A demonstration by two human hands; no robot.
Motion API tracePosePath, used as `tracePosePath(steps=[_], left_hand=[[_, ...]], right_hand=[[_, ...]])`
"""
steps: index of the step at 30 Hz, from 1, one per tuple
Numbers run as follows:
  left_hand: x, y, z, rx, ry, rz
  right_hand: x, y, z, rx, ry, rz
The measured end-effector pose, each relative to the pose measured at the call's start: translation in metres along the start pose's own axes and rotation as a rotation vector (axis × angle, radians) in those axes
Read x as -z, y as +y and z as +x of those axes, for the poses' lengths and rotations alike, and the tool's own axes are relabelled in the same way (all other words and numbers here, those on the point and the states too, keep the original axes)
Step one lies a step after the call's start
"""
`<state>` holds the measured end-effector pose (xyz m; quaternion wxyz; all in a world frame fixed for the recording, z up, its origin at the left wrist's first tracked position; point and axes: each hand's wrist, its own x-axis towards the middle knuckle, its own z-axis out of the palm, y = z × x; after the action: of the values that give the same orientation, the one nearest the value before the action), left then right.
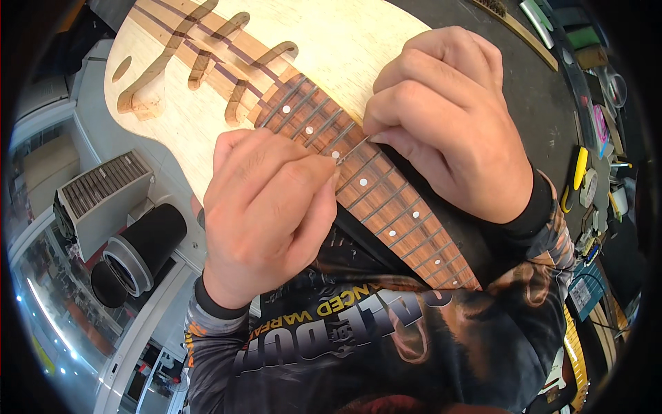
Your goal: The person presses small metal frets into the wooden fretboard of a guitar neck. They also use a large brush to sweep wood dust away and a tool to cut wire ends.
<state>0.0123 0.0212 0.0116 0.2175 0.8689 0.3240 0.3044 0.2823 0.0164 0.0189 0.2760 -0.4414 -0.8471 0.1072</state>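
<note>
A thin metal fret wire (354, 149) spans the gap between my two hands, slanting across the brown wooden fretboard (381, 196). My left hand (269, 200) pinches its near-left end. At the other end, the thumb and forefinger of my right hand (448, 117) are closed on it. Whether the wire sits in a slot or just above the wood, I cannot tell. Other frets cross the board on both sides, with round white dot inlays (363, 182) between them. The fretboard joins a pale wooden guitar body (345, 52) with several routed cavities; its narrow end points toward my torso.
A dark workbench (534, 96) extends to the right, holding a brush (491, 7), a yellow-handled tool (579, 169) and other small items. Down on the left stand a black bin (155, 238) and a grey box with a slatted top (107, 176). Another guitar neck (574, 345) shows at lower right.
</note>
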Motion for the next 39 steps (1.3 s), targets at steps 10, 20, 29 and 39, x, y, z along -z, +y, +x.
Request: tracePosePath(steps=[10, 20, 29, 39], left_hand=[[0.002, 0.005, 0.003, 0.009, -0.013, -0.023], [0.003, 0.008, 0.004, 0.063, -0.014, -0.03], [0.001, 0.004, 0.006, 0.018, 0.024, 0.015], [-0.002, 0.0, 0.007, -0.015, 0.063, 0.05]], right_hand=[[0.003, 0.003, 0.003, 0.022, -0.026, 0.036], [0.004, 0.005, 0.004, 0.036, -0.022, 0.024], [0.001, 0.007, 0.005, 0.04, -0.04, -0.02], [0.001, 0.01, 0.012, 0.067, -0.007, -0.037]])
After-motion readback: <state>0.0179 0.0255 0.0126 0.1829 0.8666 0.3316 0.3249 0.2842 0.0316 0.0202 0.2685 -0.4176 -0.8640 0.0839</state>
